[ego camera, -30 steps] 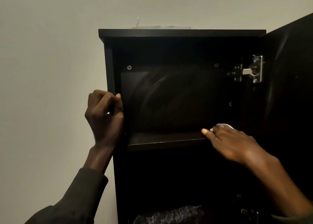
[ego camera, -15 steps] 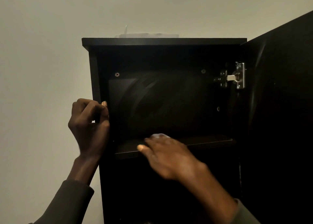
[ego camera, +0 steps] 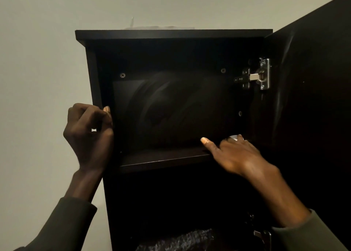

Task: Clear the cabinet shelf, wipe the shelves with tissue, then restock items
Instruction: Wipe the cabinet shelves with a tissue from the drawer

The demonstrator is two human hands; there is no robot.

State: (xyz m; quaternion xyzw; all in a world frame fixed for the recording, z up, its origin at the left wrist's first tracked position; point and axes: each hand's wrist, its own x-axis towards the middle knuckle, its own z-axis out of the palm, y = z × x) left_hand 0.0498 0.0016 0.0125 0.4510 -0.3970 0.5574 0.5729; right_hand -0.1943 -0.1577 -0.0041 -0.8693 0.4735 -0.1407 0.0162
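A dark cabinet (ego camera: 173, 34) stands open against a pale wall. Its upper shelf (ego camera: 161, 158) is bare apart from my hand. My right hand (ego camera: 235, 156) lies flat on the right end of that shelf, pressing a white tissue (ego camera: 234, 137) whose edge shows past the fingertips. My left hand (ego camera: 89, 133) grips the cabinet's left side panel (ego camera: 94, 79) at shelf height, fingers curled round its front edge.
The cabinet door (ego camera: 313, 79) hangs open at the right on a metal hinge (ego camera: 255, 77). Something pale and flat (ego camera: 161, 27) lies on the cabinet top. A dark crinkled bag (ego camera: 182, 241) sits in the lower compartment beside a second hinge (ego camera: 263, 235).
My right hand slid the tissue left to the middle of the shelf, then back to its right end. The left hand kept its grip on the side panel. The view shifted slightly.
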